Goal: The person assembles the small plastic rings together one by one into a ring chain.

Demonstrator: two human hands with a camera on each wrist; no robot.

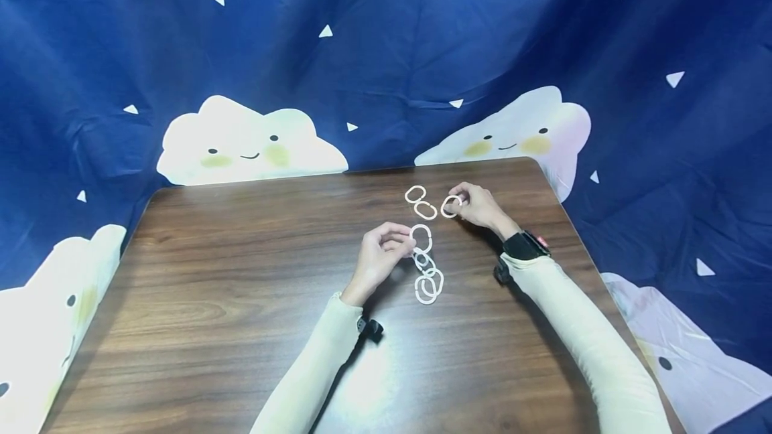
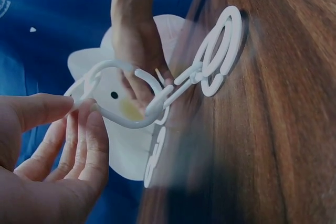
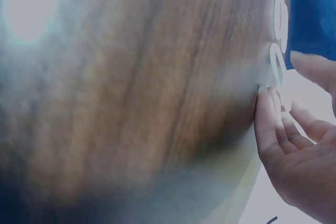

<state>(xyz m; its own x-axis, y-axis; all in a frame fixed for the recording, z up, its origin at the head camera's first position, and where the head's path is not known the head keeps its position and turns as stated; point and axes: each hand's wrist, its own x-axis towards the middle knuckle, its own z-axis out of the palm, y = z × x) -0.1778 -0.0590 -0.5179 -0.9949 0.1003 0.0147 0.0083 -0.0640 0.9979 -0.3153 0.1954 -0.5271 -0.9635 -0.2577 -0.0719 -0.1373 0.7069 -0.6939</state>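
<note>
My left hand [image 1: 386,250] pinches one white plastic chain link [image 1: 421,226] between thumb and fingertips. From that raised link several linked white links [image 1: 425,290] trail onto the table toward me, and in the left wrist view the link shows a gap in its loop. Farther right, my right hand [image 1: 476,206] reaches to a single white link [image 1: 443,209], its fingertips at the loop. The right wrist view shows the thumb [image 3: 315,72] apart from the fingers [image 3: 265,114]. Two loose links [image 1: 415,187] [image 1: 425,218] lie side by side left of that hand.
The brown wooden table [image 1: 211,320] ends in a rounded corner at the back right. A blue curtain [image 1: 386,39] with white clouds hangs behind and around it. A black watch [image 1: 523,245] is on the right wrist.
</note>
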